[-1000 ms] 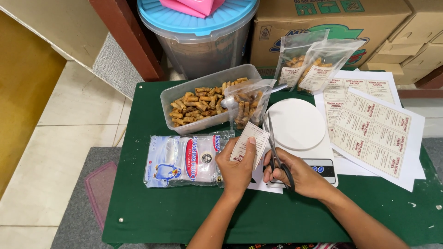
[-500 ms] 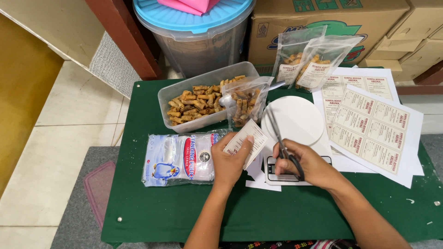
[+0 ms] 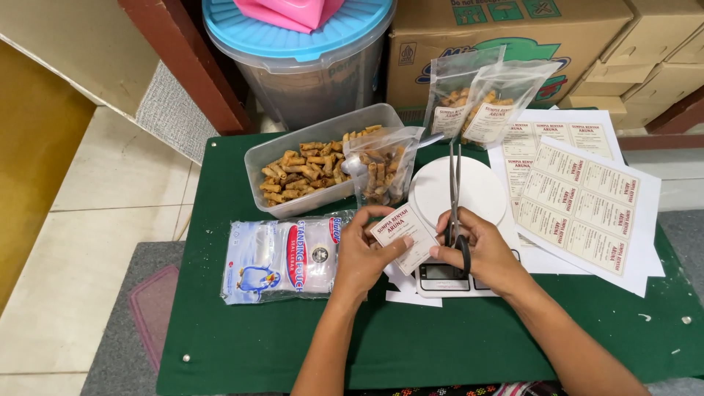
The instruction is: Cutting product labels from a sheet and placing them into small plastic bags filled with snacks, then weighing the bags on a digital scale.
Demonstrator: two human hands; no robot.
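The left hand (image 3: 364,258) pinches a small cream paper label (image 3: 404,233) above the green tabletop (image 3: 242,345). The right hand (image 3: 480,249) grips black-handled steel scissors (image 3: 455,198), blades nearly closed, hiding most of the white digital scale (image 3: 458,192).

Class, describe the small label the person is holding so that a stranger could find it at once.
Start at the green table, then find the white kitchen scale at its middle. Just in front of it, the left hand pinches a small cut label. Unlike the label sheets to the right, it is single and held off the table.
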